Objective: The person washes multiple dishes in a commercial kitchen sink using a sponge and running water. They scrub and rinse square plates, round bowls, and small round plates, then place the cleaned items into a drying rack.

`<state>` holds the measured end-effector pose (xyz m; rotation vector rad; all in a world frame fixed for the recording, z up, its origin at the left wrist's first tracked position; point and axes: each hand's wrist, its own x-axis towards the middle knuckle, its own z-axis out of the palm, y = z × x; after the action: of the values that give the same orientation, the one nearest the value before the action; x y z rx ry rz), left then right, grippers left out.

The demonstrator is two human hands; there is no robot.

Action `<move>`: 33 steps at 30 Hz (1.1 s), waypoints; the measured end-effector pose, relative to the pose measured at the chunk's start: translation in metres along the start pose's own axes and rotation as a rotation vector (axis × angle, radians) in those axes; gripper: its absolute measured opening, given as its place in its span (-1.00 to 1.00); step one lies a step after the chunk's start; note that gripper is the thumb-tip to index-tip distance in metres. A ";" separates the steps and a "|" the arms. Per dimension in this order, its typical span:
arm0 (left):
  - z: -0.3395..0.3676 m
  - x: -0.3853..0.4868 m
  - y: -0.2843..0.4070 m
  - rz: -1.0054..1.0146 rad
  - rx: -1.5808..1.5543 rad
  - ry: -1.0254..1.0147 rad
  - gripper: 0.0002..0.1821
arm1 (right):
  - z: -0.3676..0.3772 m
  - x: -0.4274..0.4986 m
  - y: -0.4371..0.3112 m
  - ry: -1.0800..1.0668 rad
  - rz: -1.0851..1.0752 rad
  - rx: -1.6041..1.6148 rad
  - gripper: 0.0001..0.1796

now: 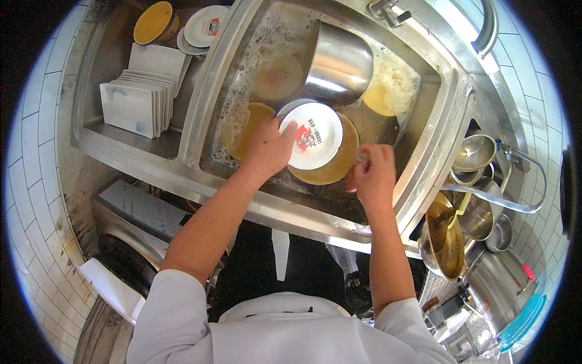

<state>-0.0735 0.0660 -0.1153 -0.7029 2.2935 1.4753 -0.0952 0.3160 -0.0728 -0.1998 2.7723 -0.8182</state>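
My left hand [267, 149] grips a small white plate [320, 136] with a dark rim, its thumb on the upper face. A red figure and writing are printed on the plate. A second pale plate [291, 106] shows just behind it, partly hidden. To the right, my right hand [378, 175] is closed around a scrubber [360, 157], mostly hidden by the fingers; a reddish piece shows below it. Under the plates is a yellow round dish [313, 176] in the cloudy, foamy water. Another yellow dish [254, 123] lies at the left, partly under my left hand.
A large steel pot [341, 63] lies tilted in the sink [363, 230], near the faucet [390, 11]. More dishes [379, 100] sit in the water. White rectangular plates [127, 109] stand stacked in the left basin. Steel bowls and pans [443, 236] crowd the right side.
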 end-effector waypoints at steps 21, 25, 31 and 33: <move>0.014 0.007 -0.029 0.048 -0.263 -0.035 -0.41 | 0.068 0.047 -0.086 0.025 -0.487 0.435 -0.62; 0.009 0.003 -0.027 0.047 -0.459 0.015 -0.50 | 0.058 0.020 -0.087 -0.067 -0.490 0.184 -0.56; 0.000 -0.003 0.000 0.085 -0.158 0.094 -0.51 | 0.006 0.005 -0.034 -0.131 0.204 0.181 -0.43; -0.005 -0.012 0.006 0.233 -0.083 0.144 -0.58 | 0.001 0.017 -0.030 0.141 -0.108 0.179 -0.42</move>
<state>-0.0669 0.0658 -0.1025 -0.5977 2.5067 1.6802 -0.1094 0.2866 -0.0603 -0.2698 2.8160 -1.1433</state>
